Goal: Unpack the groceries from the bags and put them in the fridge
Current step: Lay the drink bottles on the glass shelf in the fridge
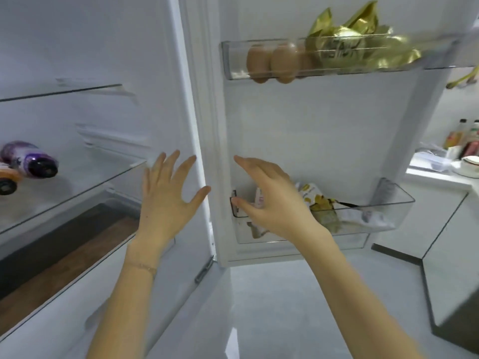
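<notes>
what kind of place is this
Most likely a home kitchen: an open fridge with glass shelves, eggs in its upper door bin, and a white counter at the right with bottles on it.

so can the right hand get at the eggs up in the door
Probably yes. The right hand is open and empty, only bare door lies between it and the eggs, and the gold bag sits beside them, not over them.
</notes>
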Demonstrator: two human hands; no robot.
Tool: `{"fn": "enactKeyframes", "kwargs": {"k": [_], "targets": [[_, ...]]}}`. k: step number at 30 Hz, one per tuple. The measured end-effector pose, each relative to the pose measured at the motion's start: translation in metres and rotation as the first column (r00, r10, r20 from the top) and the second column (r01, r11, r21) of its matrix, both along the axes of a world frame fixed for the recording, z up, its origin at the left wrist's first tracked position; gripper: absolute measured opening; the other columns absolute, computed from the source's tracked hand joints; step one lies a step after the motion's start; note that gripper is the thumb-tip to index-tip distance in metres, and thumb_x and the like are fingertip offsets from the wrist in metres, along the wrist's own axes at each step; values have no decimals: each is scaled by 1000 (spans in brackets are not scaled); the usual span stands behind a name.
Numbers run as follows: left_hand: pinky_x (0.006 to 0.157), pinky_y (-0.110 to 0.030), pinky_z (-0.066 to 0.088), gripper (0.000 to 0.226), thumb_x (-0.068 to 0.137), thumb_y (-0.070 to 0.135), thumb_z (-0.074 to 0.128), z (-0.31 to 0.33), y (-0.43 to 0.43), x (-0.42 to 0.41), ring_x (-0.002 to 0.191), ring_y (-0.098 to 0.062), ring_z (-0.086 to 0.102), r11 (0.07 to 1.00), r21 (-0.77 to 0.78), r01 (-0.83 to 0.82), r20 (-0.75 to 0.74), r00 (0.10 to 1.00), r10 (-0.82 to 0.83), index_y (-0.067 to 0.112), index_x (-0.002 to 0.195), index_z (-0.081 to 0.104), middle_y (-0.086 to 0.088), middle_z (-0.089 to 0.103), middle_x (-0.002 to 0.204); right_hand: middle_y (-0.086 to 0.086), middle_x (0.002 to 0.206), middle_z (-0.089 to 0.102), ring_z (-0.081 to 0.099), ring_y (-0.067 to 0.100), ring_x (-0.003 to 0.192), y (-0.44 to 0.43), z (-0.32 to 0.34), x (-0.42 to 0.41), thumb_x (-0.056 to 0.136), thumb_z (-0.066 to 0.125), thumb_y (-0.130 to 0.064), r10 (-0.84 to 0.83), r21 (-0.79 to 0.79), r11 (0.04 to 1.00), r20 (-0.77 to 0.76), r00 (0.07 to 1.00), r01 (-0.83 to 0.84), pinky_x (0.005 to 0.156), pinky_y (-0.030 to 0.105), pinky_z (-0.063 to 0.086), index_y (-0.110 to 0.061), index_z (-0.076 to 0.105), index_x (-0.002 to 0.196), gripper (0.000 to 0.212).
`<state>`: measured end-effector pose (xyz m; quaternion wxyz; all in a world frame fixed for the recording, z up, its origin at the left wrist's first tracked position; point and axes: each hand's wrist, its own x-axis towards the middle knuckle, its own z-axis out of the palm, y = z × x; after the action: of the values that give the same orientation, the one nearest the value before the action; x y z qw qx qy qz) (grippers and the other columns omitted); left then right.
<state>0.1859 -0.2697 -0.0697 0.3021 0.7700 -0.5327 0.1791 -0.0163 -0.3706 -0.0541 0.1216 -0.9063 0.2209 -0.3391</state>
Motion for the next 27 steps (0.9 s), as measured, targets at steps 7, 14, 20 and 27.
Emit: {"fn": "enactKeyframes", "kwargs": {"k": [7, 14, 20, 27], "targets": [[120, -46, -1, 67, 89, 61, 48, -1, -37, -119, 150, -21, 2, 988, -105, 114, 5, 993, -114, 35, 148, 31, -1, 14, 161, -4, 159, 19, 10, 23, 147, -35, -12, -125, 89, 60, -46, -171, -21, 985, -14, 985, 171, 115, 44, 17, -37, 20, 151, 74], [120, -48, -1, 69, 86, 67, 39, -24, -100, -252, 150, -19, -1, 960, -62, 274, 30, 962, -272, 34, 147, 36, 1, 13, 162, -4, 161, 13, 2, 19, 149, -76, -38, -272, 88, 59, -50, -379, 23, 925, -39, 924, 380, 118, 41, 10, -39, 16, 152, 77], [120, -52, 2, 71, 87, 65, 42, -45, -167, -366, 150, -23, 0, 883, 34, 469, 44, 882, -470, 32, 148, 34, -2, 13, 162, -4, 161, 8, -1, 20, 149, -100, -56, -394, 88, 59, -50, -575, 89, 804, -140, 806, 588, 119, 44, 9, -40, 10, 152, 81], [120, -52, 1, 71, 88, 66, 36, -67, -262, -481, 150, -24, -1, 738, 96, 668, 71, 735, -675, 31, 149, 33, -4, 13, 162, -3, 160, 10, 2, 21, 148, -135, -81, -508, 87, 59, -52, -762, 148, 598, -198, 616, 788, 117, 45, 10, -41, 11, 152, 82]]}}
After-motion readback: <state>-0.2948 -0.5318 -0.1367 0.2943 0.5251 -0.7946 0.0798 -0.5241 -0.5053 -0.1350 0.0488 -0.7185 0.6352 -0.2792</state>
